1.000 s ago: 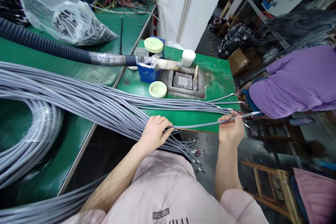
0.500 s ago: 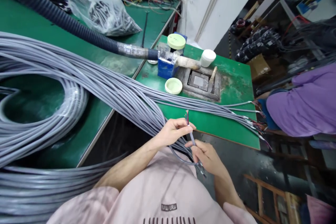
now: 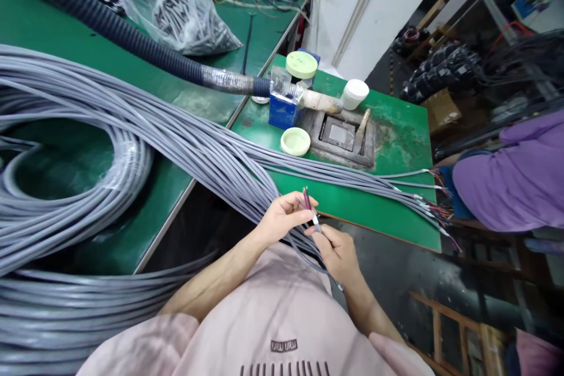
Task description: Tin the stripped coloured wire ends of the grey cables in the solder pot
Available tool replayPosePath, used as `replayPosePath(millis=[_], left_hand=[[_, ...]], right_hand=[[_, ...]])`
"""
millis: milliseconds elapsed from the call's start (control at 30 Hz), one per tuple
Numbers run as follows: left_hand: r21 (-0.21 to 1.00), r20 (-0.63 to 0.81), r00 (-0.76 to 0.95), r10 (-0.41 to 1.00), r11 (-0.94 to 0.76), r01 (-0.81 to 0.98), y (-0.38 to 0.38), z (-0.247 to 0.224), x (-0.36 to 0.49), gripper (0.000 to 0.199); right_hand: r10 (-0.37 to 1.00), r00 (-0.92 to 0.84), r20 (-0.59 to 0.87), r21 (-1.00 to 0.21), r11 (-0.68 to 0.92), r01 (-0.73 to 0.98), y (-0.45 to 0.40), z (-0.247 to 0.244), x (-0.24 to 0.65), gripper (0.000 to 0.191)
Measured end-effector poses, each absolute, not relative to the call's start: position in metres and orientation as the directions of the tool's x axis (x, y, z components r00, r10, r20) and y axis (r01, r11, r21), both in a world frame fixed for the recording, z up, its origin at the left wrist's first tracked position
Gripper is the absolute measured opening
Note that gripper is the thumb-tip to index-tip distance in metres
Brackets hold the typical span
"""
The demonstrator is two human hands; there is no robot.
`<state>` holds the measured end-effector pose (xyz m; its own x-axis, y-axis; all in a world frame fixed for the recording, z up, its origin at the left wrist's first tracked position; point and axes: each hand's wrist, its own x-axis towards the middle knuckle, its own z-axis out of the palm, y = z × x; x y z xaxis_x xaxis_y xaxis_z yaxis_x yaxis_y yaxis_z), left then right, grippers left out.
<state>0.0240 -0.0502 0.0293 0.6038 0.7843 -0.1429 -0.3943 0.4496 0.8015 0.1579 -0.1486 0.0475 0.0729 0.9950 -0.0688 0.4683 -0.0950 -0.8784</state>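
One grey cable [image 3: 316,226] is held up in front of my chest, with thin coloured wires fanning out of its stripped end. My left hand [image 3: 284,217] pinches it at the stripped end, where a white band shows just below the wires. Close below, my right hand [image 3: 337,249] is closed round the grey jacket, thumb on top. Behind both hands a thick bundle of grey cables [image 3: 220,158] runs from the left across the bench. Its far ends, with bare coloured wires, lie at the right edge of the green bench top [image 3: 405,135].
A square solder pot [image 3: 341,132] with a brush on it is set in the bench. Around it stand a green lid [image 3: 295,141], a white cup [image 3: 355,93] and a suction hose [image 3: 154,53]. A clear bag [image 3: 176,12] lies further back. A person in purple [image 3: 511,176] is at the right.
My right hand has moved up the cable towards my left hand. Both hands and the wire end have shifted slightly left, and the wires now spread more. The view has also shifted a little.
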Motion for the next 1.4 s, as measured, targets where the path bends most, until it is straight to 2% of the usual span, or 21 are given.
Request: replayPosePath(millis=[233,333,533,633,700,800,900,967,1033,1133,1267,1333,1400], left_hand=[[0.812,-0.212,0.415,0.885,0.396,-0.428,-0.05,0.028,0.023,0.023],[0.746,-0.246,0.424,0.871,0.45,-0.491,-0.05,0.031,0.025,0.022],[0.548,-0.357,0.513,0.781,0.62,-0.562,-0.051,0.043,0.028,0.034],[0.515,-0.371,0.53,0.762,0.644,-0.566,-0.053,0.043,0.029,0.037],[0.515,-0.365,0.522,0.771,0.634,-0.577,-0.054,0.041,0.029,0.036],[0.531,-0.355,0.485,0.799,0.6,-0.599,-0.056,0.038,0.031,0.034],[0.549,-0.368,0.45,0.814,0.58,-0.601,-0.057,0.037,0.035,0.034],[0.568,-0.371,0.425,0.826,0.564,-0.599,-0.059,0.035,0.037,0.034],[0.604,-0.362,0.384,0.849,0.528,-0.597,-0.061,0.034,0.038,0.033],[0.729,-0.268,0.279,0.922,0.384,-0.567,-0.064,0.032,0.037,0.028],[0.922,0.056,0.154,0.986,0.008,-0.387,-0.066,0.03,0.031,0.011],[0.947,0.177,0.153,0.972,-0.125,-0.295,-0.067,0.028,0.029,0.007],[0.948,0.218,0.193,0.957,-0.16,-0.275,-0.068,0.026,0.028,0.01]], right_hand=[[0.998,0.045,-0.049,-0.861,-0.065,0.504,-0.146,0.048,0.156,0.032],[0.998,0.038,-0.044,-0.858,-0.057,0.51,-0.146,0.048,0.155,0.031],[0.998,0.038,-0.046,-0.885,-0.059,0.463,-0.147,0.044,0.155,0.032],[0.997,0.058,-0.043,-0.904,-0.063,0.422,-0.15,0.037,0.155,0.031],[0.995,0.103,0.01,-0.898,-0.037,0.438,-0.151,0.033,0.156,0.027],[0.965,0.154,0.214,-0.815,0.09,0.573,-0.148,0.03,0.159,0.04],[0.908,0.002,0.418,-0.61,0.279,0.742,-0.14,0.033,0.165,0.051],[0.879,-0.121,0.461,-0.492,0.366,0.79,-0.133,0.037,0.168,0.05],[0.876,-0.17,0.45,-0.448,0.387,0.806,-0.127,0.041,0.171,0.049],[0.915,-0.143,0.378,-0.465,0.321,0.825,-0.123,0.045,0.17,0.047],[0.973,-0.059,0.224,-0.592,0.184,0.785,-0.122,0.051,0.165,0.042],[0.986,-0.017,0.167,-0.677,0.127,0.724,-0.123,0.053,0.164,0.04],[0.991,0.036,0.129,-0.749,0.073,0.659,-0.123,0.054,0.165,0.038]])
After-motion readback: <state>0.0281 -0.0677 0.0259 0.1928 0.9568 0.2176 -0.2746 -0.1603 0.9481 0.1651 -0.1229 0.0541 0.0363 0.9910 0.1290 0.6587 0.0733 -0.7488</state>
